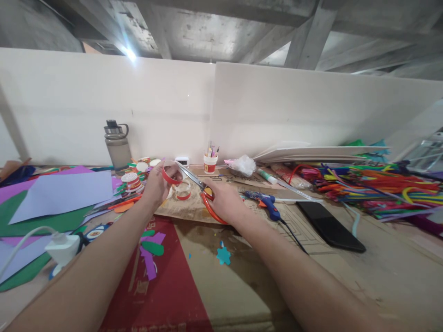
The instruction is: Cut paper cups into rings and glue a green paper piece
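Both forearms stretched forward over flat brown cardboard. My left hand, raised, pinches a thin, hollow, red-banded paper-looking ring. My right hand, beside it, fingers curled around orange-handled metal scissors, blades angled up-left at the ring. Similar red-and-white band behind.

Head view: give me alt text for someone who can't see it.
A person's left hand holds a red ring and the right hand holds orange-handled scissors, blades toward it. Cardboard lies below; a glue gun and a phone lie to the right.
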Available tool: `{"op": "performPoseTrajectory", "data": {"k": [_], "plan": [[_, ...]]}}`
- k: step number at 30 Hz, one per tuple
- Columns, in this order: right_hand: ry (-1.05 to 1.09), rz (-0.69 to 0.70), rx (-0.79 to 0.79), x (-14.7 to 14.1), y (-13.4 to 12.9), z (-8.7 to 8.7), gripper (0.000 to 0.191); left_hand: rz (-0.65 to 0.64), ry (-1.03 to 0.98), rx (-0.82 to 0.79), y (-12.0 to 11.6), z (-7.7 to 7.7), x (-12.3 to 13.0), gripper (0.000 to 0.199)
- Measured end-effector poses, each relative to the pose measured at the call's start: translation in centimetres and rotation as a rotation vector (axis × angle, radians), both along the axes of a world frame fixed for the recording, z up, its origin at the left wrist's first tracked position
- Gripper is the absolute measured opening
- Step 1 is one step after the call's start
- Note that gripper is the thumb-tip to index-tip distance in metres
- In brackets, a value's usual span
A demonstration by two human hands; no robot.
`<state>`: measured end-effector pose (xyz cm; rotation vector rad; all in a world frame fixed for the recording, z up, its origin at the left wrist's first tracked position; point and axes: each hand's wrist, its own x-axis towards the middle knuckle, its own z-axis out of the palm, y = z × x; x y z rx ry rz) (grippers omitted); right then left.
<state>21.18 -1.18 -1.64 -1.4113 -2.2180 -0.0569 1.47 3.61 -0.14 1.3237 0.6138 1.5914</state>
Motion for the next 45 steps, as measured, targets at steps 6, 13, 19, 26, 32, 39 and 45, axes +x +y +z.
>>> {"op": "performPoseTrajectory", "data": {"k": [6, 13, 19, 26, 32, 39, 45], "plan": [[-0.052, -0.035, 0.036, -0.1, -0.2, 0.0, 0.036, -0.079, 0.062, -0.034, -0.1, -0.3, 0.3, 0.019], [-0.055, -0.007, 0.047, 0.1, 0.0, -0.1, 0.04, -0.13, 0.017, -0.018, 0.2, -0.1, -0.2, 0.017], [-0.06, 0.002, 0.057, 0.2, 0.0, 0.0, 0.039, -0.096, 0.07, -0.086, -0.1, 0.3, -0.2, 0.017], [-0.046, -0.01, 0.021, 0.1, -0.1, 0.3, 0.037, 0.011, -0.027, -0.033, 0.1, 0.8, -0.3, 0.015], [-0.017, -0.037, 0.0, 0.0, -0.5, 0.6, 0.041, -0.038, 0.064, 0.0, -0.5, 0.7, 0.1, 0.022], [0.008, 0.014, 0.031, 0.2, -0.2, 0.6, 0.04, -0.096, 0.081, -0.008, -0.4, 0.2, 0.1, 0.022], [0.005, 0.029, 0.045, 0.3, 0.0, 0.5, 0.04, -0.081, 0.056, -0.025, 0.0, 0.2, -0.3, 0.021]]}}
